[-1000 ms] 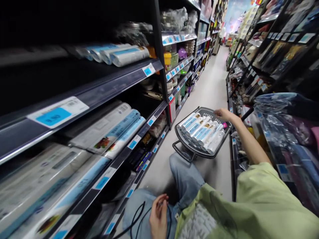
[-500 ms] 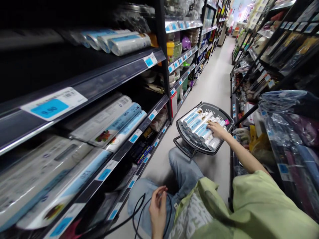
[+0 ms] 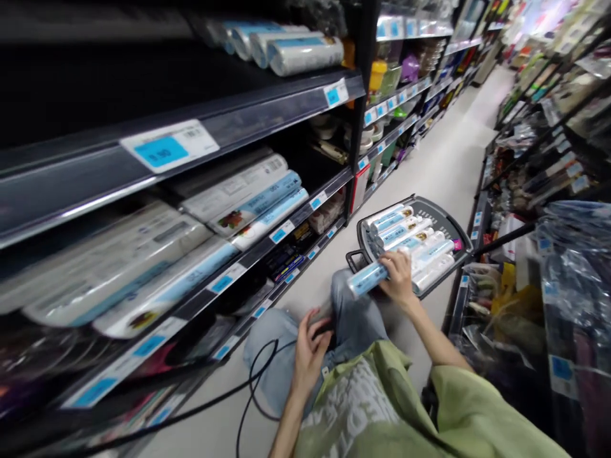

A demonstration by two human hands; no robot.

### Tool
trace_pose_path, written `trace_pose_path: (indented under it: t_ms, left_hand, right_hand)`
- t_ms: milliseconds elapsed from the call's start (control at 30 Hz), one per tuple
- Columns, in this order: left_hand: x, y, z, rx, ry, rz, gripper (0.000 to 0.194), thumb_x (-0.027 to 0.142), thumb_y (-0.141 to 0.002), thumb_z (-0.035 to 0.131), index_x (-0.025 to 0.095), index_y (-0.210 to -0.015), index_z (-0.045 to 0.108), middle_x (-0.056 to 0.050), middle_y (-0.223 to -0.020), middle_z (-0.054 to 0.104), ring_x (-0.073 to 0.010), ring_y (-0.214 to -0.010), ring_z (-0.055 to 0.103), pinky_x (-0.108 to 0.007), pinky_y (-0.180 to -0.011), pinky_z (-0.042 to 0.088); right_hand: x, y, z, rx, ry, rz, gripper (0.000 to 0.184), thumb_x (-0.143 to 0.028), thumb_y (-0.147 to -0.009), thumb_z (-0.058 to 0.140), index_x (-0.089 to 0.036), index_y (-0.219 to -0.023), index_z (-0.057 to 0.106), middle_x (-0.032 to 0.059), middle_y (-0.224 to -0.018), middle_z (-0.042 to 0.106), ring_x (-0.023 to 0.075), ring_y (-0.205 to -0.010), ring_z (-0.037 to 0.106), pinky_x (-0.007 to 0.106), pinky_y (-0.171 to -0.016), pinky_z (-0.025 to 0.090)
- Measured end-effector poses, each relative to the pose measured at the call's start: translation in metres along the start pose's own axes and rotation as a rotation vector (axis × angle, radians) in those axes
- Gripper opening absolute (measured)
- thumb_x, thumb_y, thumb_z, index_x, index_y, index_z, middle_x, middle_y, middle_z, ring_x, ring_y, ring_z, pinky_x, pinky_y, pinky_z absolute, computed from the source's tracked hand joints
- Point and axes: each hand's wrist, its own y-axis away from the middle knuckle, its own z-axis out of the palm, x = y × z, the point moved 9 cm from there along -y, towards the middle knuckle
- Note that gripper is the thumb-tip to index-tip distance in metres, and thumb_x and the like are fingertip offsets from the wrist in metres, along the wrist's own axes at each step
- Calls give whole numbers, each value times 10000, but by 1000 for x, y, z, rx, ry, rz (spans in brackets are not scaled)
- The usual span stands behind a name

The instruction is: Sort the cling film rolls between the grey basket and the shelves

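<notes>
Roll — in right hand, basket just beyond.

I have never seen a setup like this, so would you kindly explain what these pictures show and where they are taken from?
There is no robot here: the hands are a person's own, both bare. Every picture comes from one camera worn on the head, looking forward and down along a shop aisle. To the left, printed rolls and packs lie on a dark shelf with price labels. In the aisle is a dark basket holding several white and blue rolls. The right hand grips one roll at the near side of the basket. The left hand is open, with no clear object in it, near a black cable.
</notes>
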Motion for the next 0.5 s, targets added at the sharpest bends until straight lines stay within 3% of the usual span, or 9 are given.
trace_pose_path:
  t_ms: [100,167,233,367,433,500]
  left_hand:
    - [21,-6,3,91,78,76,888,569,-853,867,284,-1575,434,-188,-1660,493,-345,-1368,663,-420,-1004,645]
    - [29,-7,-12,224,80,105,825,554,-856,870,270,-1532,492,-161,-1581,566,-337,-1338,670,-408,-1021,628]
    - [32,-5,-32,369,89,132,725,541,-878,852,272,-1479,548,-130,-1495,625,-323,-1294,678,-409,-1027,614]
    - [29,-1,-61,538,243,188,640,558,-891,823,311,-1440,607,-76,-1267,720,-285,-1136,706,-424,-1002,605]
    - [30,-2,-67,573,335,227,644,568,-904,797,321,-1469,609,-65,-1204,734,-258,-1064,704,-405,-979,596]
    - [35,-3,-68,584,374,259,666,561,-926,766,319,-1522,591,-72,-1240,730,-241,-1060,692,-377,-961,582]
  right_hand:
    - [-74,4,44,-110,-206,29,467,-167,-871,643,-348,-1296,717,65,-1246,770,325,-1218,680,584,-1178,403]
    - [-108,8,69,-217,-332,87,549,-166,-870,654,-425,-1352,709,35,-1303,771,331,-1251,680,614,-1224,382]
    - [-126,9,84,-296,-453,143,573,-190,-883,676,-468,-1383,702,19,-1378,753,347,-1326,654,655,-1284,323]
    - [-114,5,90,-311,-686,303,531,-337,-871,804,-429,-1386,716,49,-1566,638,398,-1558,461,729,-1337,231]
    - [-96,4,86,-229,-795,416,686,-426,-811,896,-364,-1456,670,91,-1663,543,401,-1613,388,710,-1328,297]
    - [-81,9,85,-162,-944,549,814,-490,-805,910,-306,-1535,603,135,-1651,557,382,-1563,482,650,-1278,429]
